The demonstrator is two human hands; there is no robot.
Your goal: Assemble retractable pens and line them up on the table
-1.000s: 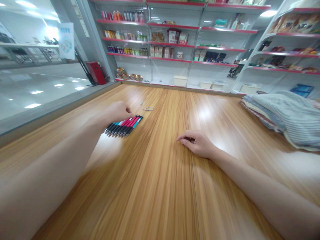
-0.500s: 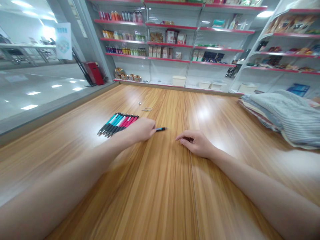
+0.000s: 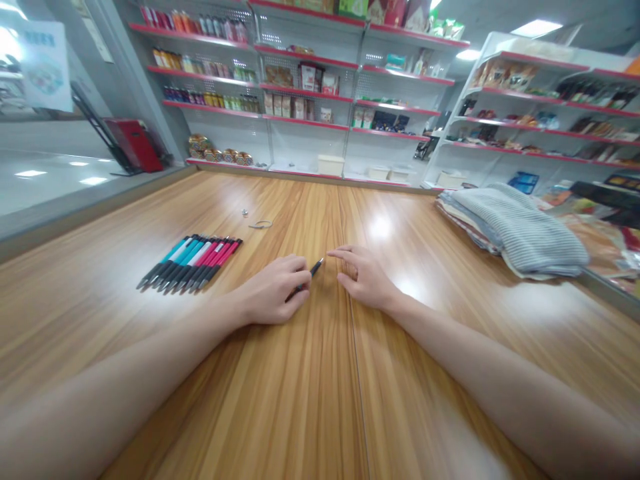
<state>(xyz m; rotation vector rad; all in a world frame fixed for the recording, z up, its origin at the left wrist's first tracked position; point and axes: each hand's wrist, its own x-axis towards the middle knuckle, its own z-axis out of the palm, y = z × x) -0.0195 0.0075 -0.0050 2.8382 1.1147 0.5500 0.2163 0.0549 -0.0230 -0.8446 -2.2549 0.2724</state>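
Note:
Between the fingers of my left hand (image 3: 280,290) is a ballpoint pen (image 3: 317,267), its dark grip and metal tip pointing away to the right. The rest of its barrel is hidden by my fingers. Just right of the tip, my right hand (image 3: 363,275) holds nothing; its thumb and fingers are apart, and the fingertips come close to the pen. To the left of my left hand lies a row of ballpoint pens (image 3: 190,263), side by side, in turquoise, white and pink with black grips, tips towards me.
A thin ring-like band (image 3: 261,225) and a small shiny piece (image 3: 245,213) lie beyond the pens on the wooden table (image 3: 280,413). Folded striped cloth (image 3: 520,223) is stacked at the right. Stocked shelves (image 3: 305,93) stand behind the table.
The pen in my left hand has turned, so its metal tip now points right and away. My right hand has opened and come nearer to it. The view has swung right.

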